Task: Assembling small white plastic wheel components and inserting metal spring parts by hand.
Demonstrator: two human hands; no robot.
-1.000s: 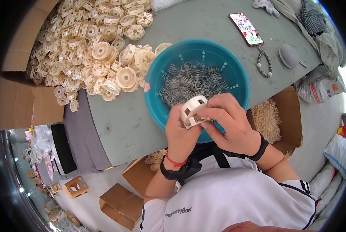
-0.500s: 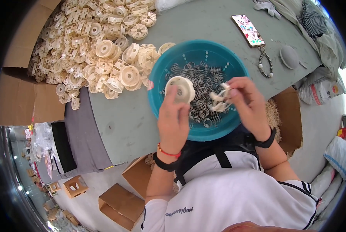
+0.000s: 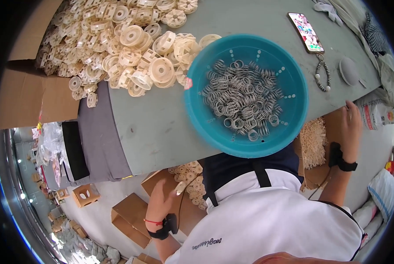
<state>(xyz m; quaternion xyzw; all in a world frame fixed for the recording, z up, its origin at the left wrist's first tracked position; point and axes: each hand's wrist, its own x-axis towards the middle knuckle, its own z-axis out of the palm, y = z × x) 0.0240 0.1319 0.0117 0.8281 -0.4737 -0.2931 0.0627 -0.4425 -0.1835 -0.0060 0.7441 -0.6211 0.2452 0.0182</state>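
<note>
My left hand (image 3: 160,203) is down at the left, beside an open cardboard box holding cream plastic wheels (image 3: 192,181). Its fingers are apart, and a small pale piece (image 3: 180,188) shows at the fingertips; whether it touches them is unclear. Out to the right, my right hand (image 3: 353,130) is raised over the side of another box, fingers bent together around a small thing too indistinct to name. Between the hands, a teal plastic basin (image 3: 246,152) at the table's front edge contains a heap of metal coil springs (image 3: 245,97).
A large pile of cream plastic wheels (image 3: 131,57) covers the table's far left. A lit phone (image 3: 306,33) with a bead strap (image 3: 322,77) lies at the right, near a grey oval object (image 3: 349,71). Small cream pieces (image 3: 313,143) fill the right-hand box (image 3: 333,127).
Both hands have left the basin. My left hand moved down left, and the wheel is out of its grasp. My right hand moved out right; the white pieces it held no longer show.
</note>
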